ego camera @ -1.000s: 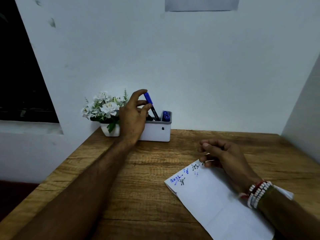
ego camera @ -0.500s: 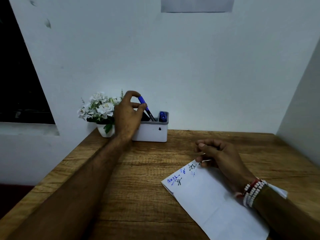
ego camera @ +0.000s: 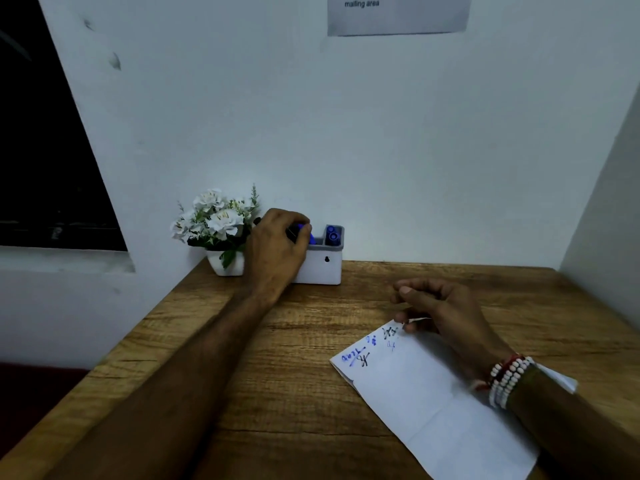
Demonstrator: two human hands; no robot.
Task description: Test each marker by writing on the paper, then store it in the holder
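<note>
My left hand [ego camera: 277,252] reaches to the white holder [ego camera: 322,268] at the back of the wooden desk [ego camera: 277,375]. Its fingers are closed around a blue-capped marker [ego camera: 306,233], which is sunk low into the holder's left compartment and mostly hidden by the hand. Two blue marker caps [ego camera: 333,233] stand in the right compartment. My right hand [ego camera: 440,311] rests with curled fingers on the top edge of the white paper [ego camera: 433,403], pinning it. Blue and black scribbles mark the paper's upper left corner.
A small white pot of white flowers [ego camera: 216,223] stands just left of the holder, touching my left hand's side. The white wall rises directly behind both. A printed notice [ego camera: 398,12] hangs high on the wall. A dark window opening is at the left.
My left hand has lowered the blue-capped marker from tilted above the holder down into its left compartment. My right hand has stayed on the paper.
</note>
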